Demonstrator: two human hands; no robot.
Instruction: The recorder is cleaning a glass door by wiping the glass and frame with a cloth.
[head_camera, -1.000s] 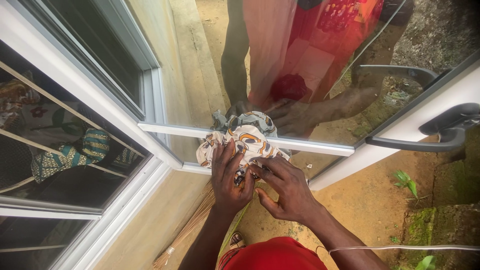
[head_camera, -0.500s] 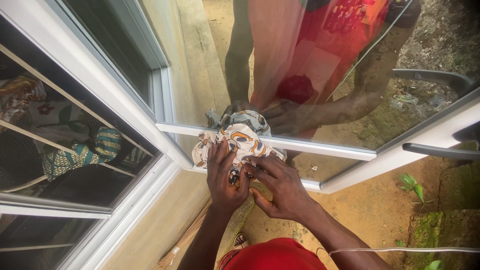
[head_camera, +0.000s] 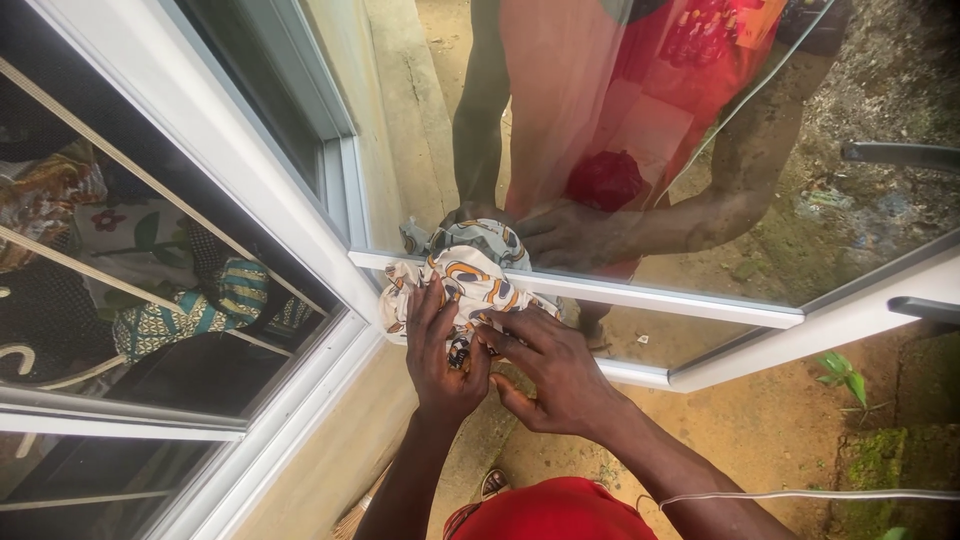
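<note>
My left hand (head_camera: 438, 350) and my right hand (head_camera: 551, 368) both press a crumpled white cloth with orange and dark patterns (head_camera: 462, 283) against the lower white frame bar (head_camera: 690, 300) of an open glass window pane (head_camera: 680, 150). The fingers of both hands are bunched into the cloth. The glass above reflects the cloth, both hands and a red and pink garment.
A fixed window (head_camera: 130, 260) on the left shows patterned fabrics inside behind thin cords. A dark handle (head_camera: 925, 308) sits on the pane's right frame. Below are sandy ground (head_camera: 750, 430), small green plants (head_camera: 842, 370), a broom's bristles (head_camera: 352, 520) and my sandalled foot (head_camera: 492, 484).
The view has shifted, so the pane and handle sit further right and the broom has nearly left the frame. Both hands stay on the cloth at the frame bar.
</note>
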